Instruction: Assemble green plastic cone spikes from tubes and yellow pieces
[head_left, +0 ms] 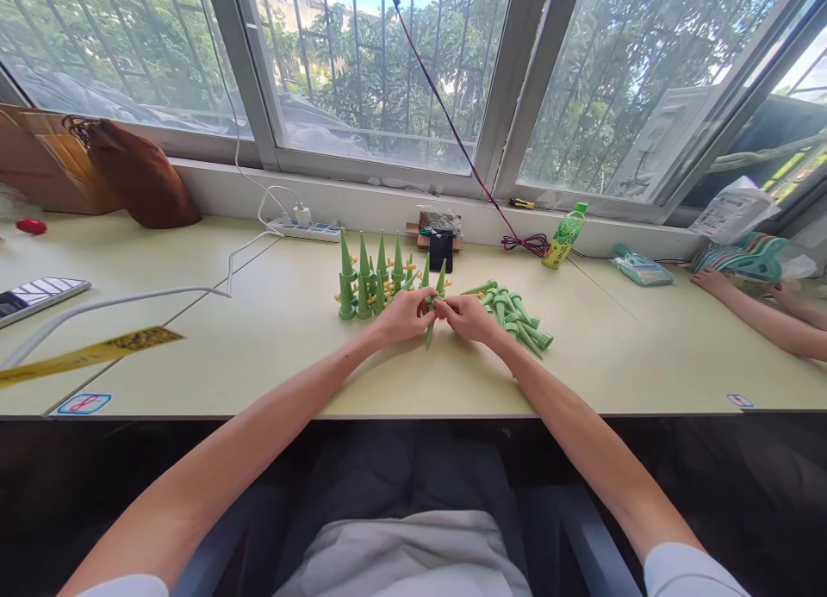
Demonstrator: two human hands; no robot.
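Observation:
Over the table, my left hand [407, 315] pinches a green plastic watering spike [430, 336], its point turned down. My right hand [470, 316] meets it at the spike's upper end, fingertips pressed together; whatever is between them is too small and covered to make out. Just behind and left of my hands, several green spikes [346, 297] with small yellow valves stand upright in rows, points up. To the right of my right hand lies a loose heap of green spikes [510, 308].
Behind the spikes are a small open box [432, 220] and a black phone-like object [441, 251]. A green drink bottle [564, 237] leans near the sill. A white cable [161, 295] crosses the left side. Another person's arms [762, 317] reach in at right, beside teal hangers [743, 257].

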